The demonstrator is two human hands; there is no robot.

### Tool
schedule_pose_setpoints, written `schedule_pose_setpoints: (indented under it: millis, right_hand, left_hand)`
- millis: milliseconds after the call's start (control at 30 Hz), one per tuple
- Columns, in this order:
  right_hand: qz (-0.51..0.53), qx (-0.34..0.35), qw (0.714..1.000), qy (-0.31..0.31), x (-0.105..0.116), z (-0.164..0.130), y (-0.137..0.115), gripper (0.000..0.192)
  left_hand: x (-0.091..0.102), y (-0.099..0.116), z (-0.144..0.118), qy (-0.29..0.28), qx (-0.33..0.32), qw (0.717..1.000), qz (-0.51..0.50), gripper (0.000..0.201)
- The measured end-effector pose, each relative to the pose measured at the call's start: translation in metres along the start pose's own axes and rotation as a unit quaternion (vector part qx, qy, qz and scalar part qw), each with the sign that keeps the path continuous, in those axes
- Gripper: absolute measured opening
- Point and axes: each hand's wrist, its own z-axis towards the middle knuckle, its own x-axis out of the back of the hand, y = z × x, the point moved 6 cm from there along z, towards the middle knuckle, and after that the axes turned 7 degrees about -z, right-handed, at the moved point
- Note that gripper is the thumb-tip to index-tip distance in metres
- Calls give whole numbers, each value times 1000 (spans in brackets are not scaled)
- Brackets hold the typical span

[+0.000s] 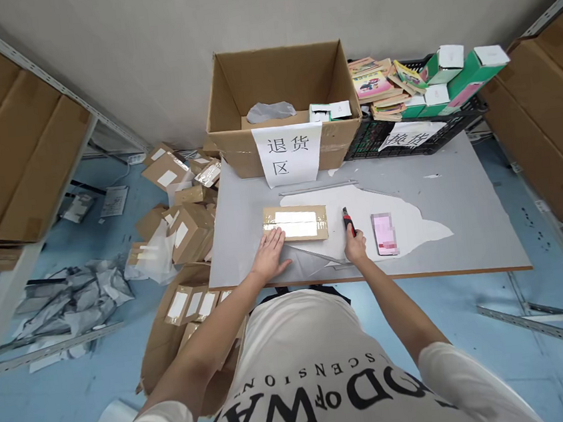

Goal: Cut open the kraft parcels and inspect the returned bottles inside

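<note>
A small brown parcel (295, 223) with a white label and clear tape lies flat on the grey table (463, 219). My left hand (269, 256) rests open beside the parcel's near left corner, fingers spread on the table. My right hand (354, 245) grips a red and black utility knife (348, 221), its tip pointing away from me, just right of the parcel. A phone (384, 234) with a pink screen lies right of the knife on a patch of white torn surface.
An open cardboard box (278, 107) with a paper sign stands at the table's far edge. A black crate (404, 134) holds books and green boxes. Several small parcels (183, 228) are heaped on the floor left of the table. Shelves of cartons flank both sides.
</note>
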Motion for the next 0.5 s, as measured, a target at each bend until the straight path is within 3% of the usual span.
schedule_pose_setpoints:
  millis: [100,133,300,500]
  right_hand:
    - [17,-129,991,6,-12,11,0,70]
    - [26,-139,990,18,-15,15,-2,68]
    - [64,-120,990,43,-30,28,-16,55]
    - [80,-112,989,51,-39,35,-20,60]
  left_hand:
    - [0,-1,0,-9,-2,1000,1,81]
    - [0,-1,-1,-12,-2,1000,1,81]
    - [2,-1,-1,-17,-1,1000,-1,79]
    - [2,-1,-1,-24,1,1000,2,77]
